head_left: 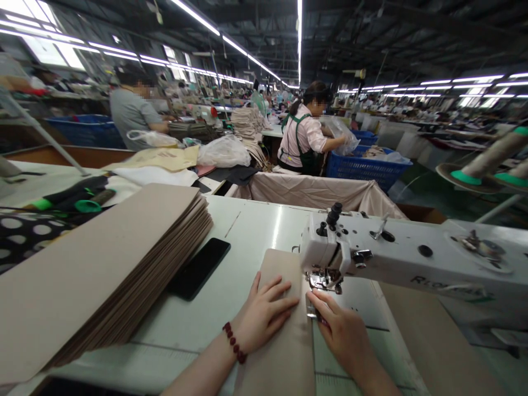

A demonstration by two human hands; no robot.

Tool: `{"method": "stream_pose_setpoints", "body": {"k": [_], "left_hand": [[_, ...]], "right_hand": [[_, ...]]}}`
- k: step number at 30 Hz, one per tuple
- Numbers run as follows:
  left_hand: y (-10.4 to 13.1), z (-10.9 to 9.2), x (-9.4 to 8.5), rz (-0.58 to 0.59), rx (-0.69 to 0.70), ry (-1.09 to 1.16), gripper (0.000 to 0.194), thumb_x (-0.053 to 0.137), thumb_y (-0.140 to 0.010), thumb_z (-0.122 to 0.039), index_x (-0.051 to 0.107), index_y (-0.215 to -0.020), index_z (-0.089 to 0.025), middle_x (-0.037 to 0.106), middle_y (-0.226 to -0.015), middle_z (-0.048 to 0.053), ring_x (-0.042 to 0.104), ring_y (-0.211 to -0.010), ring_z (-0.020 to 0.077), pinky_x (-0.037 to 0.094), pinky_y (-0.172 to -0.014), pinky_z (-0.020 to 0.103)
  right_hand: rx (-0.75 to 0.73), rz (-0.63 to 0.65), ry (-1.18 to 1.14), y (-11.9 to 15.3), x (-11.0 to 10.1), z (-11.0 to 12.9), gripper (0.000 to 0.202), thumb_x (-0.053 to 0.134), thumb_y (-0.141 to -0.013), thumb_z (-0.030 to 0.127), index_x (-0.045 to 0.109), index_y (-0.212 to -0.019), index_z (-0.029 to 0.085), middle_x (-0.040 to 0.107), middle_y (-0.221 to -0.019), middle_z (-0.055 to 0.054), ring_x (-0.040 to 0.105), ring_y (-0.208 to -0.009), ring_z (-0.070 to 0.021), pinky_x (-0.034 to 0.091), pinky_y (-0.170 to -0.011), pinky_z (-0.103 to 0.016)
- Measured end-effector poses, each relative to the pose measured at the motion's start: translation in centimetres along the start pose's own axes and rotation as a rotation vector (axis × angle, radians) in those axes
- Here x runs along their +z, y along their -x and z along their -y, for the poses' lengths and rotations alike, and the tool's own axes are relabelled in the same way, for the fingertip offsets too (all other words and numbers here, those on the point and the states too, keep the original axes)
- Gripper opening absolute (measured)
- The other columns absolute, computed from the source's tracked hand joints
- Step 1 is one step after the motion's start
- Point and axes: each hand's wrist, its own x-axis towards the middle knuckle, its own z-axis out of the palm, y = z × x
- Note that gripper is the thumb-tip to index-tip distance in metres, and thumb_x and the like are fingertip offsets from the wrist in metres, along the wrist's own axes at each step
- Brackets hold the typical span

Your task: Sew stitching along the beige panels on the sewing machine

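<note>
Panel [286, 352] lies between phone [202, 269] and machine [396, 250], left hand [264, 314] spread (right hand [342, 329]: grip unclear).

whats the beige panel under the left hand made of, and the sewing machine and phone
Beige panel: smooth, matte, perhaps synthetic leather or coated fabric; no clear weave shows, which leaves it open. Sewing machine: probably painted metal, from its white, slightly shiny casing, with bare metal gleaming at the presser foot. Phone: likely a glass front, judging by its flat, dark, uniform face.

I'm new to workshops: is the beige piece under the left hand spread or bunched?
Spread: the beige piece lies long and mostly smooth under the left hand, no bunching showing.
</note>
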Motion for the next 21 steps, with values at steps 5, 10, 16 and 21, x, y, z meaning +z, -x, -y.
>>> {"method": "stream_pose_setpoints", "body": {"k": [5, 10, 16, 21], "left_hand": [[0.02, 0.13, 0.22, 0.009, -0.016, 0.006, 0.042, 0.051, -0.095, -0.025, 0.052, -0.133, -0.042, 0.049, -0.142, 0.000, 0.036, -0.136, 0.0299, 0.004, -0.112, 0.065], [-0.01, 0.08, 0.22, 0.009, -0.031, 0.010, 0.041, 0.051, -0.095, -0.025, 0.053, -0.132, -0.043, 0.048, -0.142, 0.000, 0.035, -0.136, 0.0301, 0.005, -0.111, 0.066], [-0.07, 0.05, 0.14, 0.047, -0.044, 0.005, 0.041, 0.048, -0.096, -0.025, 0.051, -0.133, -0.043, 0.045, -0.145, -0.001, 0.032, -0.137, 0.0297, 0.004, -0.110, 0.068], [-0.05, 0.10, 0.20, 0.032, -0.025, 0.000, 0.041, 0.049, -0.096, -0.024, 0.051, -0.133, -0.042, 0.045, -0.145, -0.001, 0.033, -0.137, 0.0300, 0.006, -0.111, 0.066]], "right_hand": [[-0.020, -0.024, -0.008, -0.04, -0.03, 0.01, 0.067, 0.044, -0.081, 0.002, 0.040, -0.141, 0.032, 0.049, -0.142, 0.000, 0.058, -0.114, -0.0206, 0.051, -0.092, -0.034], [-0.023, -0.018, 0.000, 0.01, 0.13, -0.23, 0.068, 0.044, -0.081, 0.003, 0.040, -0.141, 0.033, 0.049, -0.142, 0.000, 0.059, -0.113, -0.0210, 0.052, -0.090, -0.035], [-0.013, 0.011, -0.025, 0.07, 0.34, -0.43, 0.068, 0.043, -0.082, 0.002, 0.036, -0.143, 0.032, 0.046, -0.145, 0.001, 0.055, -0.118, -0.0211, 0.049, -0.094, -0.036], [-0.007, 0.024, -0.036, 0.10, 0.31, -0.51, 0.068, 0.042, -0.083, 0.002, 0.035, -0.143, 0.033, 0.044, -0.145, 0.001, 0.054, -0.119, -0.0210, 0.049, -0.093, -0.036]]}}
